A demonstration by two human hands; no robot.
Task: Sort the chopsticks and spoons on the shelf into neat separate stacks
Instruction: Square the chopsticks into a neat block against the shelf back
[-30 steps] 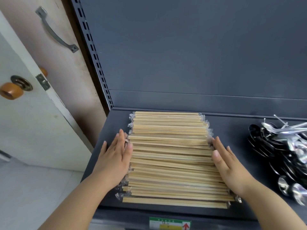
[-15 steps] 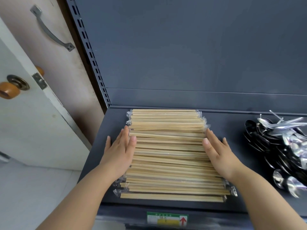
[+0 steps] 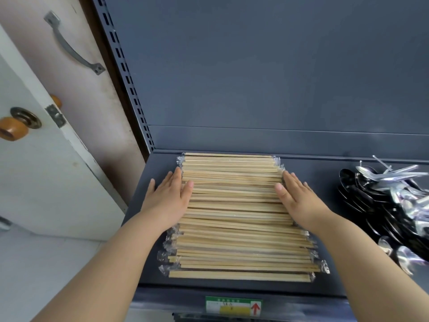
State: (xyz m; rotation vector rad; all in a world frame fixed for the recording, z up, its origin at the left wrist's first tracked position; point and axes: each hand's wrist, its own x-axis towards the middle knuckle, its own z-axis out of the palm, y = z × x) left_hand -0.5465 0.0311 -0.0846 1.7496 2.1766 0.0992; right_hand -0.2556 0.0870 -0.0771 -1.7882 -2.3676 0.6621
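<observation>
Dark grey metal shelving fills the view, and its shelf (image 3: 329, 175) carries everything the task concerns. At the left-centre of that shelf lies a broad stack of wooden chopsticks (image 3: 236, 217), each pair in a clear wrapper, all running left to right. The stack reaches from the back edge of the shelf almost to the front lip. The rows at the back line up fairly square, while those toward the front spread wider, with crinkled wrapper ends sticking out on both sides.

The left hand (image 3: 167, 201) lies flat against the left ends of the stack, about halfway back. Its fingers are straight and mostly together, the little finger set slightly apart, and the thumb rests on top of the sticks. The right hand (image 3: 301, 203) mirrors it on the right ends, fingers straight and close together, thumb over the top. Neither hand curls around anything.

Well apart to the right, a loose heap of shiny metal spoons (image 3: 390, 201) sits on the same shelf, handles pointing various ways.

A green and yellow label (image 3: 233, 306) with a red arrow is fixed to the front lip. Left of the shelving stand a slotted upright (image 3: 125, 73), a white door (image 3: 46, 170) with an orange knob (image 3: 12, 129), and a grey pull handle (image 3: 72, 46).
</observation>
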